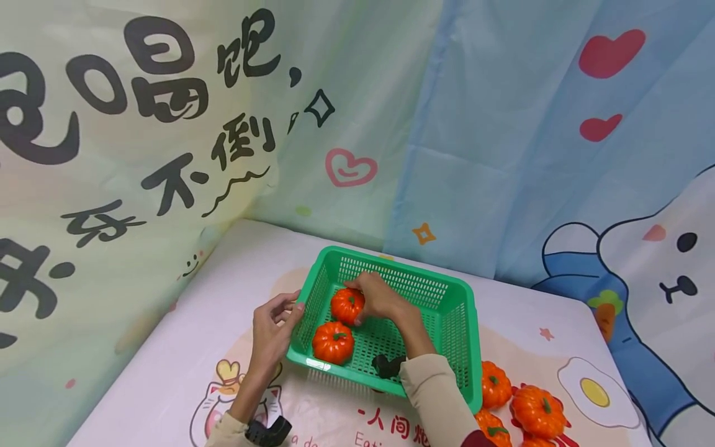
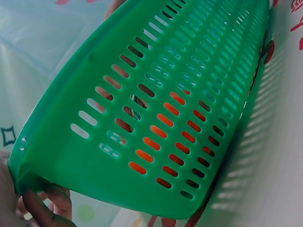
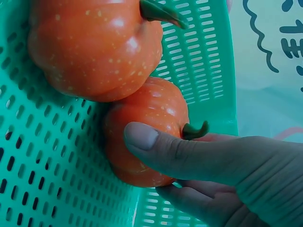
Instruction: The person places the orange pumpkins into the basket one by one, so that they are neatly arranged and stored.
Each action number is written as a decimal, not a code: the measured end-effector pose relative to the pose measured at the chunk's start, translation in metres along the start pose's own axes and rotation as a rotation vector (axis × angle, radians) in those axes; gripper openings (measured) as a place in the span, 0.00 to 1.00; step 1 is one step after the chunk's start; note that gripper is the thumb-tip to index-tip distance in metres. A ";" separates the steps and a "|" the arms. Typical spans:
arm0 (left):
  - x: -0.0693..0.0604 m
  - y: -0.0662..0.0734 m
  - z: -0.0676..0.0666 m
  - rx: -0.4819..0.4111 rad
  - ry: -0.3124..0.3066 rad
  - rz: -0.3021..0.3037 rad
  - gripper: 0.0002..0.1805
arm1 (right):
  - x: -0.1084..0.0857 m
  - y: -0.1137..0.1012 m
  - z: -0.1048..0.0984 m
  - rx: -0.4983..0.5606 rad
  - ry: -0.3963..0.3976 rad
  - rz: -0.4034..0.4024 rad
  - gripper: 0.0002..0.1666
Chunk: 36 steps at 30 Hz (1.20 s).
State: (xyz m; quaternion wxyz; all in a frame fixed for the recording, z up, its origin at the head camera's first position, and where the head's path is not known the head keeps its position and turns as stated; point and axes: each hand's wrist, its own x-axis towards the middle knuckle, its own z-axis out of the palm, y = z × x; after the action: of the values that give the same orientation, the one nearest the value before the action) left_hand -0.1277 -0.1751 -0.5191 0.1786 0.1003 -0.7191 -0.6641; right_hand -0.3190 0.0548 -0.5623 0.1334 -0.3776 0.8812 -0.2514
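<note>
Gripping a small orange pumpkin (image 1: 344,305), the right hand (image 1: 384,299) reaches down into a green basket (image 1: 375,341), its thumb on one side of the fruit and its fingers curled round the other, spread only as wide as the pumpkin itself. The left hand (image 1: 272,326) holds the basket's left rim, fingers bent about the edge. The gripped pumpkin sits toward the basket's far left corner; a second pumpkin (image 1: 333,343) lies just beside it, nearer the front wall.

The right forearm, in a beige sleeve (image 1: 438,385), crosses the basket's front rim and hides part of it. A black device (image 1: 387,366) is at the right wrist, another (image 1: 270,431) at the left. Outside, by the basket's right end, more pumpkins (image 1: 539,411) cluster on the printed white tabletop (image 1: 223,279), some cut off by the lower edge of the head view. A pastel backdrop (image 1: 475,124) with cartoon figures and dark lettering stands behind.

The basket looks like plastic, its walls and floor pierced with narrow slots. The pumpkins are glossy, ribbed and pale-speckled, with curved green stems.
</note>
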 end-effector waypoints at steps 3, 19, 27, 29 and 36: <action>0.000 0.000 -0.002 -0.004 -0.004 0.002 0.14 | -0.001 -0.004 0.000 0.001 0.007 -0.005 0.61; -0.006 0.007 -0.004 0.012 -0.003 0.002 0.14 | -0.036 -0.069 -0.034 -0.141 0.038 0.071 0.60; -0.009 0.005 -0.003 0.020 0.008 -0.007 0.15 | -0.081 -0.124 -0.071 -0.023 0.022 0.223 0.55; -0.009 0.005 -0.003 0.026 0.011 -0.002 0.15 | -0.088 -0.127 -0.076 -0.025 0.038 0.243 0.55; -0.007 0.007 -0.003 0.033 -0.004 0.014 0.15 | -0.112 -0.128 -0.085 -0.020 0.084 0.289 0.56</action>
State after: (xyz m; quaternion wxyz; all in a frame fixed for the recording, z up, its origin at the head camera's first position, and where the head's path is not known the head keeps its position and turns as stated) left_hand -0.1194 -0.1741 -0.5130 0.1803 0.0968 -0.7310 -0.6510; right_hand -0.2029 0.0904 -0.4166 0.1275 -0.2372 0.9337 -0.2361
